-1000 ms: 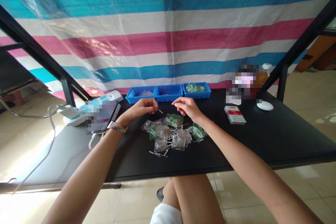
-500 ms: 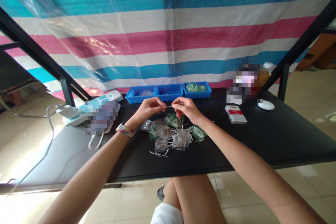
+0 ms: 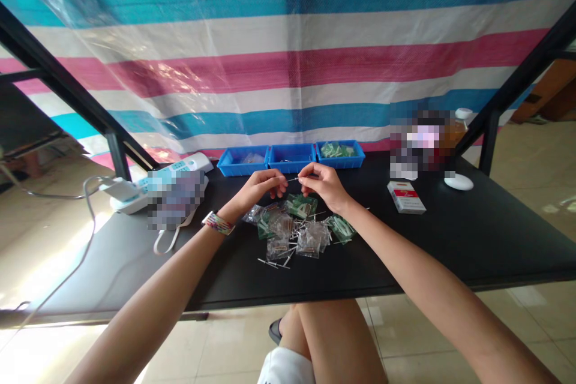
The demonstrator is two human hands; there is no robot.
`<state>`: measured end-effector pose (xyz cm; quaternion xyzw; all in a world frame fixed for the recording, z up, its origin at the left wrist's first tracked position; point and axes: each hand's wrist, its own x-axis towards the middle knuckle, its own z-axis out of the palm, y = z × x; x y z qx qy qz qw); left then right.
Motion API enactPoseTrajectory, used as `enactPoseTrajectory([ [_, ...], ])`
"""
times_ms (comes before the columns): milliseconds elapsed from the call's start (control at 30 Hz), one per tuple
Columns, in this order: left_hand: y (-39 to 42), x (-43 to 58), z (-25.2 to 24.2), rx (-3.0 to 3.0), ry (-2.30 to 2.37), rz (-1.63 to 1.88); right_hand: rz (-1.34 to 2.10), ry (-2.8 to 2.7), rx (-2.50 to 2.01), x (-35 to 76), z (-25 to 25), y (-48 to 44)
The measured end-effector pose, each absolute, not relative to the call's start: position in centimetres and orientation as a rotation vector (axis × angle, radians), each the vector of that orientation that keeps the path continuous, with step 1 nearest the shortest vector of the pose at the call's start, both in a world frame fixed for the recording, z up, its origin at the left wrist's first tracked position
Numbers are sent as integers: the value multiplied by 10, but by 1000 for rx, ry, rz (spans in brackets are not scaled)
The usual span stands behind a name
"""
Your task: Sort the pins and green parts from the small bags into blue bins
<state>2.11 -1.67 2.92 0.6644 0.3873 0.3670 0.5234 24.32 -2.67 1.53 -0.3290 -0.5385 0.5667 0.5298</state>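
Note:
A thin silvery blind rivet (image 3: 293,179) spans the small gap between my two hands, just in front of the blue bins. The fingertips of my left hand (image 3: 265,185) pinch its left end, and a patterned band circles that wrist. Its right end sits between the thumb and fingers of my right hand (image 3: 321,183). Below the hands lies a pile of clear packets (image 3: 309,240) with small metal parts inside, mixed with green packets (image 3: 342,228) that hold pale pieces. Several loose rivets (image 3: 274,263) stick out around the pile.
Three blue bins stand in a row: the left bin (image 3: 225,165) has clear packets, the middle bin (image 3: 283,165) a few thin pieces, the right bin (image 3: 351,161) green packets. A power strip (image 3: 130,204) lies left; a cigarette box (image 3: 406,198) and white mouse (image 3: 459,182) lie right.
My hands have drawn slightly apart, so more of the rivet shows between them. The whole view has shifted a little; the pile and bins look the same.

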Motion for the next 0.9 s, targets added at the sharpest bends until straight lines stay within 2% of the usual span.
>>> enactPoseTrajectory([
  [900, -19, 23, 33, 1652, 946, 925, 1440, -1265, -781, 244, 18, -31],
])
